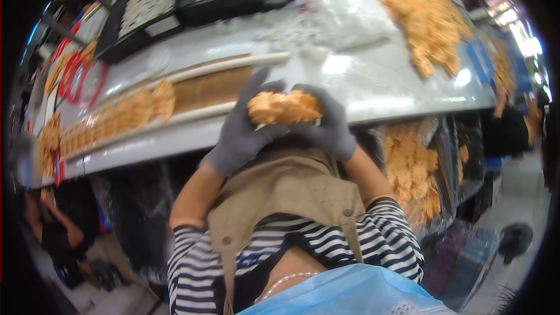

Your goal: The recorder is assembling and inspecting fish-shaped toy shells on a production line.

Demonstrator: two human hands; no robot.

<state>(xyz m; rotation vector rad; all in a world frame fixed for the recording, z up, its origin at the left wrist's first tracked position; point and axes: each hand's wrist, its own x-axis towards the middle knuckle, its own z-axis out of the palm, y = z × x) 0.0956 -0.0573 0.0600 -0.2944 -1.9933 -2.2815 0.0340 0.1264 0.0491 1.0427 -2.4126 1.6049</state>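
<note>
Both my hands wear grey gloves and meet in front of my chest at the table's near edge. Between them is an orange moulded plastic piece with an uneven outline; whether it is one part or two together, I cannot tell. My left hand closes round its left end, thumb underneath. Its right end is gripped by my right hand, fingers curled over the top. To the left, a row of similar orange pieces stands along a brown strip between two white rails.
A large heap of orange pieces covers the far right of the table. Black trays with small white parts stand at the back, beside a clear plastic bag. Below the right edge is a lined bin of orange pieces. Other people work at both sides.
</note>
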